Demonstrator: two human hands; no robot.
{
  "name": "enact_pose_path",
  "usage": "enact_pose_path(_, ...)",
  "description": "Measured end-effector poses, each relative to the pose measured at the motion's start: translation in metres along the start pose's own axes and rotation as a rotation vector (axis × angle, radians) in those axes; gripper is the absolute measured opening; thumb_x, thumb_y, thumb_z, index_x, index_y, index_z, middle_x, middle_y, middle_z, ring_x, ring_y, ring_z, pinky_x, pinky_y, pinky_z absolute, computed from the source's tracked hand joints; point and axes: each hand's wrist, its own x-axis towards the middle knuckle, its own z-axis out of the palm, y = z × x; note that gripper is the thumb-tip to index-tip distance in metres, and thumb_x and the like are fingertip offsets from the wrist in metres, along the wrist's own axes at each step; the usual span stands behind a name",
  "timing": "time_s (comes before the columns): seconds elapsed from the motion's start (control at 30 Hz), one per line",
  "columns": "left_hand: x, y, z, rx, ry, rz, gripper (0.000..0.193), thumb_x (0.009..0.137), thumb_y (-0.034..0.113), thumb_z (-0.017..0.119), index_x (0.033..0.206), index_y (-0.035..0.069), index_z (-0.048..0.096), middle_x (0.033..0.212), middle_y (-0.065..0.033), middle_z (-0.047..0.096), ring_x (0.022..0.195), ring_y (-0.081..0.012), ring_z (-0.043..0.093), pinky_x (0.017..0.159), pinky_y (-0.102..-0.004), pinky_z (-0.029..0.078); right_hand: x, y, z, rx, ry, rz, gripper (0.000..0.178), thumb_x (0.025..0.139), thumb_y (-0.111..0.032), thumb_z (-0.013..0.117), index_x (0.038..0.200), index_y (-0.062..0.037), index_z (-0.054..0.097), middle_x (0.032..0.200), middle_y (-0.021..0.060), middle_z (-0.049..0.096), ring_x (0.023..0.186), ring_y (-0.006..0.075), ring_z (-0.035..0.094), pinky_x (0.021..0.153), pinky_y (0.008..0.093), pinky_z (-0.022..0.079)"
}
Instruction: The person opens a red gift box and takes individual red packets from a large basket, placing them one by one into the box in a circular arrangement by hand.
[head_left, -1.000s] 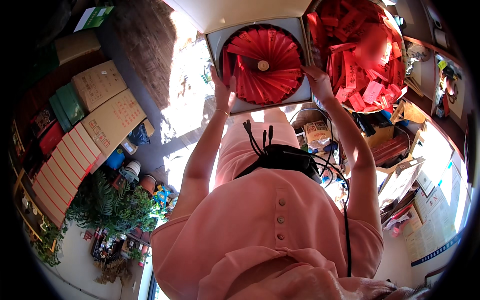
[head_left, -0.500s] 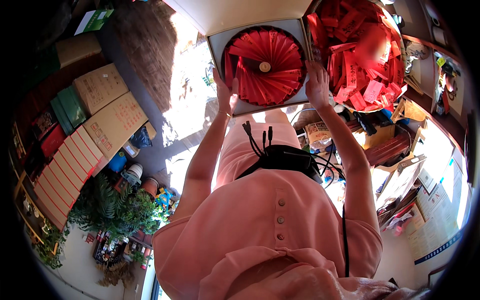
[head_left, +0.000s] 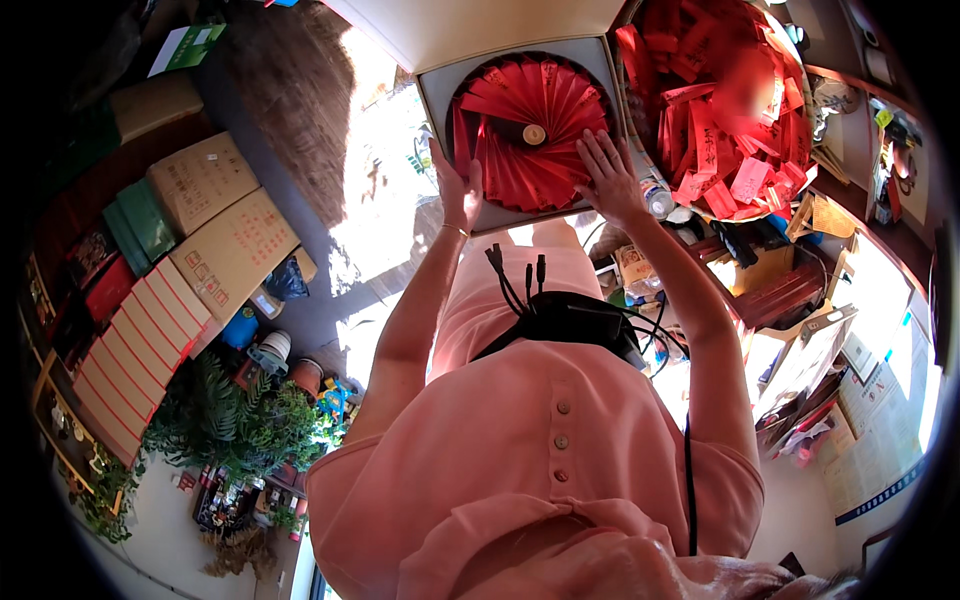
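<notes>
An open square box (head_left: 438,90) with a pale raised lid (head_left: 490,30) is in front of me. Inside its round dark hollow, slim red packets (head_left: 520,182) with dark print fan out in a ring around a small gold disc (head_left: 534,134). A dark gap shows left of the disc. My left hand (head_left: 459,198) grips the box's left side near the front corner, thumb on the inner side. Over the ring's right part, my right hand (head_left: 610,178) lies with fingers stretched out, the tips on or just above the packets; contact is hard to tell.
Right of the box stands a round basket (head_left: 808,100) heaped with loose red packets (head_left: 705,150). Cardboard boxes (head_left: 235,245) and potted plants (head_left: 235,400) line the left. Black cables (head_left: 510,285) hang from a pouch at my waist. Clutter fills shelves on the right.
My right hand has left the box's right edge and moved left over the ring of red packets, fingers now spread. My left hand stays on the box.
</notes>
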Motion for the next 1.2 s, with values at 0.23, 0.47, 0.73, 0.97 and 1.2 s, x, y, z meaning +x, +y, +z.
enact_pose_path(0.23, -0.005, 0.0, -0.004, -0.007, -0.008, 0.055, 0.072, 0.086, 0.009, 0.05, 0.142, -0.006, 0.007, 0.146, -0.0289, 0.015, 0.136, -0.0405, 0.017, 0.112, -0.0427, 0.017, 0.003, -0.009, -0.004, 0.105, 0.224, 0.1, 0.069, 0.086, -0.036, 0.053, 0.144, -0.0088, 0.026, 0.151, 0.0073, 0.021, 0.139, 0.0259, 0.019, 0.112, 0.0478, 0.013)
enact_pose_path(0.47, -0.008, 0.021, -0.001, 0.153, 0.065, 0.304, 0.06, 0.085, 0.008, 0.054, 0.138, 0.001, 0.026, 0.141, -0.0218, 0.026, 0.131, -0.0379, 0.027, 0.109, -0.0481, 0.019, 0.009, 0.0, -0.005, 0.069, 0.154, 0.135, 0.06, 0.089, -0.024, 0.052, 0.142, -0.0078, 0.03, 0.148, 0.0075, 0.028, 0.137, 0.0237, 0.025, 0.111, 0.0458, 0.016)
enact_pose_path(0.73, 0.021, 0.071, 0.048, 0.308, -0.073, 0.702, 0.008, 0.076, 0.017, 0.067, 0.082, 0.014, 0.064, 0.087, 0.0029, 0.055, 0.085, -0.0184, 0.05, 0.08, -0.0368, 0.035, 0.019, 0.02, -0.018, 0.053, 0.504, 0.24, 0.02, 0.071, -0.003, 0.058, 0.089, -0.0095, 0.064, 0.094, 0.005, 0.055, 0.09, 0.0252, 0.051, 0.076, 0.0379, 0.039)
enact_pose_path(0.97, 0.036, 0.074, 0.068, 0.371, -0.196, 0.776, 0.006, 0.071, 0.009, 0.066, 0.072, 0.012, 0.061, 0.078, 0.0001, 0.056, 0.081, -0.0203, 0.052, 0.078, -0.0344, 0.039, 0.023, 0.03, -0.012, 0.021, 0.467, 0.173, 0.006, 0.067, -0.005, 0.057, 0.072, -0.0086, 0.059, 0.085, 0.0044, 0.055, 0.089, 0.0241, 0.052, 0.076, 0.0363, 0.039)
enact_pose_path(1.2, 0.039, 0.069, 0.077, 0.368, -0.34, 0.902, 0.012, 0.068, 0.0, 0.059, 0.076, 0.009, 0.06, 0.079, -0.0032, 0.056, 0.077, -0.0223, 0.054, 0.074, -0.0339, 0.045, 0.023, 0.028, -0.002, -0.003, 0.447, 0.227, 0.006, 0.065, -0.005, 0.056, 0.07, -0.0089, 0.057, 0.082, 0.0038, 0.054, 0.088, 0.0229, 0.052, 0.075, 0.0354, 0.038)
